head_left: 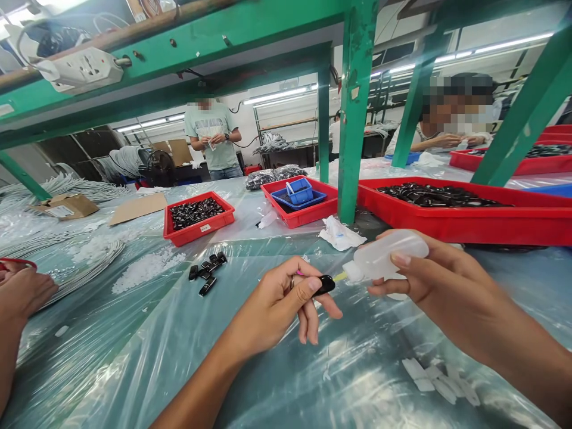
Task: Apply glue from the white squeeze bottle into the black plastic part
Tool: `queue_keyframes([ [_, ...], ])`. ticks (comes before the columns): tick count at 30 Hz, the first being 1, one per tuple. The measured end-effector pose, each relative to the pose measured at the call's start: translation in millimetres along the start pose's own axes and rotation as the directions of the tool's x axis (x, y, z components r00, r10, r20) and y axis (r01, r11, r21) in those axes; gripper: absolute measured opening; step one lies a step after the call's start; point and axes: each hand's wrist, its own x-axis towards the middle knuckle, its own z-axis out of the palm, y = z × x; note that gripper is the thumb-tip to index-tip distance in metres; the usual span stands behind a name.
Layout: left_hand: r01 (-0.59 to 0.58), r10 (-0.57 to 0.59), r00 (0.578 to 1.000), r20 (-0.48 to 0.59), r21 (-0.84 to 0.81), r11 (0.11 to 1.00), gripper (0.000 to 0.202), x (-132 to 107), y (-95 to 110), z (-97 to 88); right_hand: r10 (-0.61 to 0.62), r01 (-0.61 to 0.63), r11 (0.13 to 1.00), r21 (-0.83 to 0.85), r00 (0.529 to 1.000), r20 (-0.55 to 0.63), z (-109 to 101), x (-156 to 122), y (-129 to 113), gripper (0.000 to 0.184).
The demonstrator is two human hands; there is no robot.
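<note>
My left hand (pixel 281 304) pinches a small black plastic part (pixel 324 285) between thumb and forefinger, held just above the table. My right hand (pixel 429 280) grips a translucent squeeze bottle (pixel 384 257) lying sideways, its yellowish nozzle tip touching the end of the black part. A little pile of several similar black parts (pixel 208 271) lies on the plastic sheet to the left of my left hand.
Red trays of black parts stand behind: a small one (pixel 199 220), one with a blue box (pixel 300 204), a long one (pixel 460 211). A green post (pixel 355 113) rises between them. Another person's hand (pixel 20 292) is at the left edge. Small white pieces (pixel 440 381) lie near right.
</note>
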Motion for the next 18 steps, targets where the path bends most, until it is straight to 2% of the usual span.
queue_keyframes([
  [11, -0.002, 0.002, 1.000, 0.010, 0.005, 1.000, 0.047, -0.9, -2.5, -0.8, -0.016, 0.016, 1.000, -0.018, 1.000, -0.011, 4.0, 0.9, -3.7, 0.024],
  [18, -0.018, 0.018, 0.999, 0.040, 0.005, 1.000, 0.046, -1.7, -4.7, -1.2, -0.010, 0.012, 1.000, 0.021, 0.997, -0.078, 5.8, 1.1, -3.6, 0.031],
])
